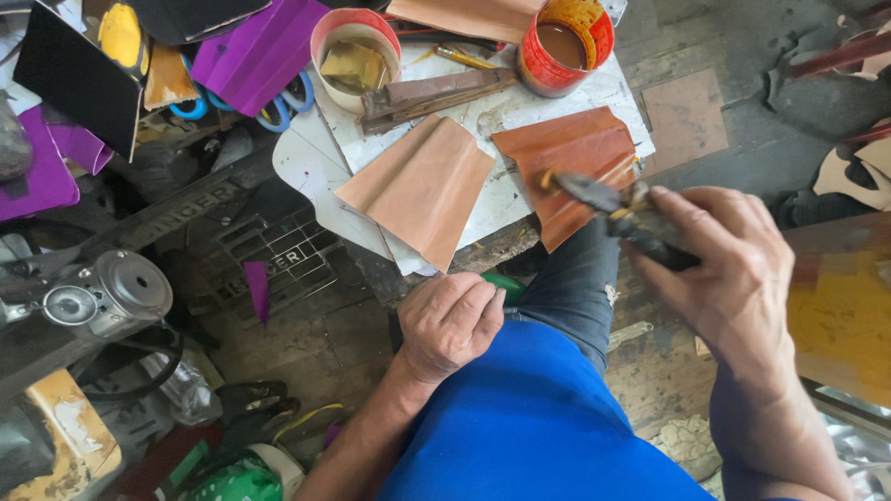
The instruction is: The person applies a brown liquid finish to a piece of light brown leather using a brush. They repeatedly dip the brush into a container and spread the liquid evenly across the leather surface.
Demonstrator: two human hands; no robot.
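Observation:
My right hand (719, 264) grips a dark, glue-caked brush (603, 202), its tip just above a folded orange-brown leather piece (580, 153) on a white board (506, 199). A lighter tan folded leather piece (422, 186) lies to its left on the same board. Resting near my knee, my left hand (450, 320) is loosely curled with nothing visible in it. A red can of brown glue (564, 44) stands behind the leather pieces.
A second red-rimmed can (353, 51) and a brown stick (432, 93) sit at the back of the board. Purple sheets (255, 51), blue-handled scissors (278, 107) and an old sewing machine (102, 297) crowd the left. Leather scraps (682, 116) lie on the floor right.

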